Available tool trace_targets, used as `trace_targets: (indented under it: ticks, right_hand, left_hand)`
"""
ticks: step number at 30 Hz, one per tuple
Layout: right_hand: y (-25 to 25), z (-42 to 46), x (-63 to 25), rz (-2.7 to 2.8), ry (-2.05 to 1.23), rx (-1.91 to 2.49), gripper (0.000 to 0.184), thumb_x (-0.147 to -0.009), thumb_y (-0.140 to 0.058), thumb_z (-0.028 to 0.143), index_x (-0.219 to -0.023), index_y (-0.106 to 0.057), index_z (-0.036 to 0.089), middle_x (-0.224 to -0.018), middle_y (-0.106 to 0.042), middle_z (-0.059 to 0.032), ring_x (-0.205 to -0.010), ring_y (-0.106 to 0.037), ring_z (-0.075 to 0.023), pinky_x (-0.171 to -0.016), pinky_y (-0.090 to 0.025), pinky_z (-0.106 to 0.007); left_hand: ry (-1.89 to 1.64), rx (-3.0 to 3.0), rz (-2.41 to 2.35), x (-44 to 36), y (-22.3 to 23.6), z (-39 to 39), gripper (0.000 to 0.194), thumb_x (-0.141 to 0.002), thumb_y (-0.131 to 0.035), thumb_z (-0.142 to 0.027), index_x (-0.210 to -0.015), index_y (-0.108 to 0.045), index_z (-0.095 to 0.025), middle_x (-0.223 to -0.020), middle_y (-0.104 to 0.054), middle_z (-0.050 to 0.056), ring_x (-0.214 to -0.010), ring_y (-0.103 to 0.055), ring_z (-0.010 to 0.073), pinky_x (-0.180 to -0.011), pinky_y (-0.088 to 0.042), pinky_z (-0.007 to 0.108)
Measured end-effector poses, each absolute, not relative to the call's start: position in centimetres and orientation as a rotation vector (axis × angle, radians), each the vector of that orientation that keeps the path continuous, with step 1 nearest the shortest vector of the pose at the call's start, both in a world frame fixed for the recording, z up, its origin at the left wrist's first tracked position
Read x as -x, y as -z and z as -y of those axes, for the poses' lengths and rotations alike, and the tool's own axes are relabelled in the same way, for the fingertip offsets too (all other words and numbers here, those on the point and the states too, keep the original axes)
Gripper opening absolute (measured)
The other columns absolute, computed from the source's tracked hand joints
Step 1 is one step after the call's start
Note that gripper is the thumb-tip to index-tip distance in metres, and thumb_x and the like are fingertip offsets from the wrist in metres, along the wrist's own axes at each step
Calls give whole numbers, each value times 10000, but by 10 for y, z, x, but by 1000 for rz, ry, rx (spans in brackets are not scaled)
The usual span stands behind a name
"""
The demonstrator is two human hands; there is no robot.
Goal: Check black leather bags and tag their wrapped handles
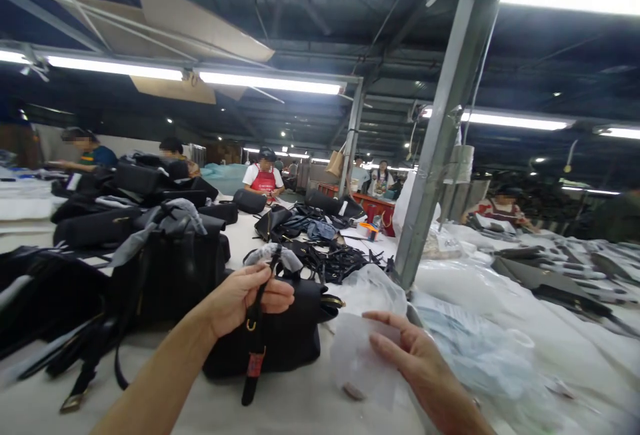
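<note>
My left hand (pixel 257 290) is closed on a black strap (pixel 254 328), which hangs down from the fingers. The strap carries a gold buckle and a red patterned wrap near its lower end. Directly behind it a black handbag (pixel 295 335) stands on the table, its handle covered in clear wrapping. My right hand (pixel 413 355) has thumb and index finger apart over translucent sheets (pixel 367 348). Its fingertips lie at their upper edge, and I cannot make out a firm grip. A small brownish stone-like piece (pixel 353 392) rests low on the sheets.
Several black bags (pixel 175 262) crowd the left side. Loose black straps (pixel 325 258) lie in a heap beyond the handbag. A metal post (pixel 435 122) rises right of centre, with plastic-covered material (pixel 470 328) beside it. A person in a red apron (pixel 264 178) works across the table.
</note>
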State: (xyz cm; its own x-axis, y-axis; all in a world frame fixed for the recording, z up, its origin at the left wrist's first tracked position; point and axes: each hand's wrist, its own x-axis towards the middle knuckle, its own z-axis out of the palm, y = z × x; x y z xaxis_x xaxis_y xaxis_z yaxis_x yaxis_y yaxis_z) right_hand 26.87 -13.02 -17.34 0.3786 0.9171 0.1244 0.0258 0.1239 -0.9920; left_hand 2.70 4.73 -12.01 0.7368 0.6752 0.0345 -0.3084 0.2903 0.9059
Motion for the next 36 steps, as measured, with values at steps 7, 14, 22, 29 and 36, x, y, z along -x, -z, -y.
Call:
trace_targets:
  ticks: [7, 14, 22, 29, 36]
  right_hand:
    - [169, 79, -219, 1133, -1008, 1177, 341, -676, -762, 480, -725, -620, 174, -541, -465, 61, -476, -387, -75, -447, -272, -192]
    - [151, 40, -207, 1351, -705, 1285, 293, -684, -731, 425, -642, -652, 146, -526, -481, 49, -500, -356, -79, -460, -236, -217]
    - [118, 51, -233, 1082, -682, 1139, 381, -593, -834, 450, -787, -687, 157, -654, -637, 24, -562, -508, -94, -525, -405, -198]
    - [151, 68, -222, 765, -1092, 1005, 625, -603, -747, 680, -918, -648, 150, -747, -721, -86, -666, -685, -216, -573, -542, -306]
    - [171, 69, -198, 792, -986, 891, 359, -582, -858, 419, -787, -722, 158, -722, -744, -42, -665, -685, -194, -649, -546, -278]
  left_hand:
    - [-608, -1052, -270, -26, 122, -42, 136, -798, -698, -214, -813, -615, -109, -995, -749, 190, -938, -714, 264, -854, -516, 378]
    - [-549, -1278, -336, -28, 127, -33, 215, -647, -803, -266, -651, -649, -115, -735, -713, 59, -609, -610, 106, -621, -448, 228]
    - [-561, -1511, -495, -35, 126, -35, 219, -568, -735, -228, -486, -548, -148, -500, -592, -10, -451, -450, 74, -470, -293, 212]
    - [-649, -1497, -482, -43, 129, -36, 180, -593, -732, -272, -566, -633, -124, -518, -562, -11, -479, -417, 70, -484, -266, 209]
    - [-574, -1368, -418, -45, 140, -33, 239, -607, -792, -298, -595, -620, -133, -565, -585, -20, -510, -498, 77, -547, -373, 210]
